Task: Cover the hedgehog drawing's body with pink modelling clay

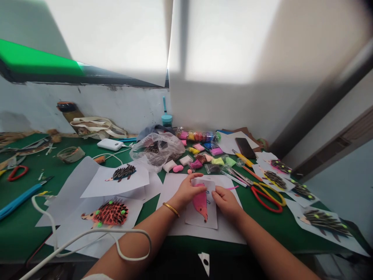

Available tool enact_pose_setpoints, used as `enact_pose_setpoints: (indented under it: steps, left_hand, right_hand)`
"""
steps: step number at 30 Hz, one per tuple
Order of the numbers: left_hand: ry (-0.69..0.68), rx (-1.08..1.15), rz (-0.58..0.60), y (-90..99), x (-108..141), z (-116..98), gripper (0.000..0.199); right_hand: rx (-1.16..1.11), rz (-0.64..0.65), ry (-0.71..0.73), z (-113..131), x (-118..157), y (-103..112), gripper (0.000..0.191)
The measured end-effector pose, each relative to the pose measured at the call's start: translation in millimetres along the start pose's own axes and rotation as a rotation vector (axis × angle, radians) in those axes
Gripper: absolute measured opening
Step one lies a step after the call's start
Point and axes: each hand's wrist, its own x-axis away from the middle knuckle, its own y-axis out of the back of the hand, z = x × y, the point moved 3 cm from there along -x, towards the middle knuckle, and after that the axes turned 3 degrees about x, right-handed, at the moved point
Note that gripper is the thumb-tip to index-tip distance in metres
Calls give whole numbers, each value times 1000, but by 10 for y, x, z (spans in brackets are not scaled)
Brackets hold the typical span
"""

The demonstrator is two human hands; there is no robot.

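A small white card (189, 218) carries a hedgehog-like figure of pink modelling clay (199, 202), with the snout toward me and drawn legs at its right side. My left hand (186, 191), with a gold bangle on the wrist, reaches over the card's upper left. Its fingers are stretched apart and the thumb touches the pink clay. On the right edge of the card my right hand (229, 201) is closed, the card pinched between thumb and fingers. Beneath lies a larger white sheet (175, 229). A thin pink strip (233, 188) sticks out beyond my right hand.
Several clay packets (199, 159) and a plastic bag (159, 149) of dark seed-like pieces lie behind. Scissors (266, 196) and a phone (244, 147) are at right. Finished-looking hedgehog pictures (109, 214) lie on both sides. A white cable (99, 231) loops near my left forearm.
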Motion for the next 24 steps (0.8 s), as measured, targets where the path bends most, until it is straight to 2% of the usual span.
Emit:
enact_pose_setpoints:
  steps: [7, 13, 17, 24]
  left_hand:
    - [-6, -74, -29, 2, -8, 7, 53]
    - [5, -128, 54, 12, -14, 3, 60]
    - [-32, -224, 16, 16, -24, 16, 59]
    - [-19, -190, 36, 3, -11, -18, 59]
  right_hand:
    - [-7, -7, -8, -30, -1, 0, 26]
    - [-10, 2, -12, -47, -9, -6, 28]
    - [-13, 15, -4, -47, -6, -16, 28]
    - [-12, 4, -8, -18, -4, -2, 27]
